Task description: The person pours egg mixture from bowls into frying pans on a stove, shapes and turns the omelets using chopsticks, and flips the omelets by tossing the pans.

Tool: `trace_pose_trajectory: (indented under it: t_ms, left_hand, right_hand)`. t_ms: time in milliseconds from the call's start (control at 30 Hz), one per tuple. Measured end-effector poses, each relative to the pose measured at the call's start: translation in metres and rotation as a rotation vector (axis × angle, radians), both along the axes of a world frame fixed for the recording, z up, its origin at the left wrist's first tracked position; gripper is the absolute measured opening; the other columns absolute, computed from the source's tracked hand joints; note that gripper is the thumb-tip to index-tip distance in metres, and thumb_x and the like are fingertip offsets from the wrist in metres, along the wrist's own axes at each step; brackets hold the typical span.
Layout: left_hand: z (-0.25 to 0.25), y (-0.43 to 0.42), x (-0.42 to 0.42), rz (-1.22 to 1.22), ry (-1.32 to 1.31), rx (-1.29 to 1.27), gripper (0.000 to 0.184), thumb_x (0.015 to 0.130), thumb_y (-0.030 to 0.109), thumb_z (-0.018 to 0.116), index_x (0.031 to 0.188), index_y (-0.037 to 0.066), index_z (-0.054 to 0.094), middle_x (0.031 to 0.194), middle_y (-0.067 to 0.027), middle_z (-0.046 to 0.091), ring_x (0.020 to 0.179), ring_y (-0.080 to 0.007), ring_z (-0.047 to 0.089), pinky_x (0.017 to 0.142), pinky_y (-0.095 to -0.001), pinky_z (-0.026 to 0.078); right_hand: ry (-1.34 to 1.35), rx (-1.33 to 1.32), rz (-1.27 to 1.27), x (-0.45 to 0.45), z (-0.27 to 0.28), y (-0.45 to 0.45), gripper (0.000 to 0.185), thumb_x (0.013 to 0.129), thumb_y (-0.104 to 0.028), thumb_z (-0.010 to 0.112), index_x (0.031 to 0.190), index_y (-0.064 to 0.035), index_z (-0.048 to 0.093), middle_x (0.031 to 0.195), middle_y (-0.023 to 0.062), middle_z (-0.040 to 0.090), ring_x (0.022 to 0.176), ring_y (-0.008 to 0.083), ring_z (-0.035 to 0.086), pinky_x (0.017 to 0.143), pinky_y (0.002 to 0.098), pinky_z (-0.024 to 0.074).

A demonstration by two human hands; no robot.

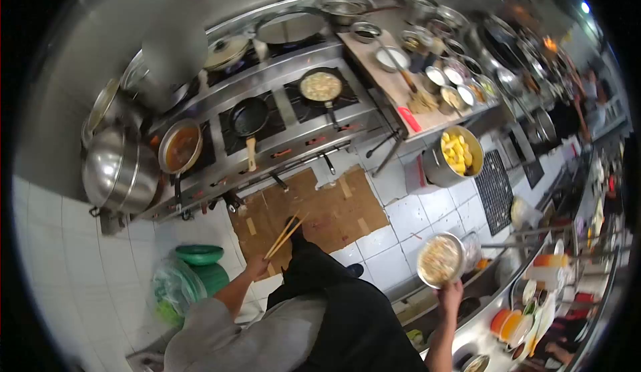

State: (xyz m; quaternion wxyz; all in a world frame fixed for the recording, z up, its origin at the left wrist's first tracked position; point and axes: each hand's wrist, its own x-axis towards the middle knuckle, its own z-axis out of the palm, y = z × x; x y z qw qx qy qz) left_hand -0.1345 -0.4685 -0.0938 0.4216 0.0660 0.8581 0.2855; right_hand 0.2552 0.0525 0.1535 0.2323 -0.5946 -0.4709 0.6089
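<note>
Out to the left, my left hand [256, 266] is closed round a pair of wooden chopsticks [282, 237], whose tips point up over the cardboard on the floor. On the right, my right hand [450, 294] grips the lower rim of a round metal bowl [441, 260] filled with pale, shredded-looking food. On the stove [287, 122], a black pan [321, 86] holds a pale mixture. Left of it sits an empty-looking dark pan [249, 116] with a wooden handle, and farther left a pan [180, 146] of brownish liquid.
A large pot [454, 158] of yellow pieces stands right of the cardboard [314, 212]. Bowls and a red-handled tool [409, 119] lie on the side table [374, 58]. Green tubs [200, 254] stand at left. A co-worker [593, 92] is at the far right.
</note>
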Motion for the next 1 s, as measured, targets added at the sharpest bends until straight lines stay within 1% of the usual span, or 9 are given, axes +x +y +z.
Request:
trace_pose_trajectory:
  t_ms: [33,100,233,333,433,633,733,833,1000]
  left_hand:
    - [-0.016,-0.018,0.004,0.052,0.014,-0.002,0.034,0.096,0.034,0.057,0.099,0.001,0.068,0.067,-0.0169,0.062,0.062,-0.0292,0.062,0.059,-0.0428,0.047]
    - [0.025,-0.019,0.01,0.058,0.141,-0.04,0.034,0.096,0.032,0.057,0.1,0.001,0.068,0.073,-0.0193,0.064,0.069,-0.033,0.065,0.063,-0.0446,0.048]
    - [0.041,-0.039,0.003,0.011,0.222,-0.133,0.033,0.095,0.032,0.056,0.101,0.001,0.067,0.086,-0.0238,0.067,0.086,-0.0406,0.066,0.072,-0.0486,0.049]
    - [0.026,-0.071,0.018,0.231,0.211,-0.061,0.034,0.094,0.032,0.057,0.099,-0.001,0.067,0.091,-0.0258,0.067,0.09,-0.0429,0.064,0.076,-0.0494,0.049]
    - [0.008,-0.103,0.049,0.62,0.101,-0.044,0.035,0.094,0.032,0.059,0.096,-0.003,0.066,0.09,-0.0266,0.067,0.09,-0.0446,0.064,0.075,-0.0478,0.05]
    - [0.003,-0.16,0.117,0.915,0.044,-0.096,0.034,0.093,0.029,0.062,0.084,-0.004,0.065,0.076,-0.0216,0.066,0.074,-0.035,0.065,0.068,-0.0452,0.049]
    - [0.021,-0.167,0.133,0.998,0.009,-0.116,0.03,0.094,0.024,0.062,0.08,-0.003,0.063,0.068,-0.0159,0.063,0.064,-0.0253,0.06,0.059,-0.0412,0.046]
    - [0.029,-0.162,0.153,1.109,-0.008,-0.011,0.027,0.095,0.019,0.063,0.076,-0.001,0.06,0.062,-0.009,0.057,0.054,-0.0161,0.052,0.05,-0.0365,0.041]
    - [0.066,-0.12,0.154,1.231,0.055,0.104,0.025,0.096,0.018,0.063,0.075,0.005,0.057,0.055,0.0018,0.047,0.044,-0.0069,0.041,0.039,-0.0292,0.03]
  right_hand:
    - [0.064,-0.057,0.107,-0.044,-0.016,0.003,0.02,0.091,-0.014,0.061,0.107,-0.0028,0.058,0.082,0.0065,0.064,0.06,0.0141,0.06,0.047,0.027,0.0475]
    - [0.1,-0.111,0.284,-0.148,-0.012,0.0,0.017,0.09,-0.009,0.057,0.103,0.0005,0.058,0.078,0.008,0.063,0.051,0.0148,0.055,0.043,0.0287,0.0437]
    - [0.156,-0.066,0.545,-0.341,-0.032,-0.02,0.03,0.085,-0.006,0.052,0.113,0.0031,0.056,0.083,0.0116,0.065,0.058,0.0158,0.062,0.046,0.0272,0.0512]
    - [0.127,0.009,0.694,-0.476,-0.038,-0.031,0.022,0.086,-0.01,0.054,0.105,0.0027,0.056,0.071,0.0081,0.06,0.049,0.0131,0.055,0.04,0.0273,0.0444]
    - [0.149,0.064,0.825,-0.593,-0.029,-0.056,0.025,0.087,-0.01,0.052,0.108,0.0033,0.056,0.08,0.0114,0.064,0.056,0.017,0.062,0.045,0.0281,0.0535]
    - [0.082,0.394,1.045,-0.749,-0.028,-0.099,0.02,0.088,-0.013,0.055,0.096,0.0049,0.06,0.078,0.0168,0.068,0.067,0.0273,0.07,0.053,0.0374,0.057]
    - [-0.035,0.83,1.116,-0.81,-0.095,-0.086,0.02,0.084,-0.015,0.056,0.088,0.0037,0.058,0.077,0.0258,0.065,0.073,0.042,0.067,0.065,0.0484,0.0541]
    - [-0.077,0.939,1.151,-0.831,-0.084,-0.108,0.021,0.081,-0.018,0.057,0.085,0.0025,0.056,0.083,0.032,0.063,0.082,0.0506,0.062,0.075,0.0542,0.049]
    - [-0.126,1.234,1.239,-0.851,-0.074,-0.136,0.016,0.08,-0.011,0.06,0.09,0.0005,0.056,0.093,0.0305,0.064,0.087,0.0496,0.062,0.075,0.0559,0.0509]
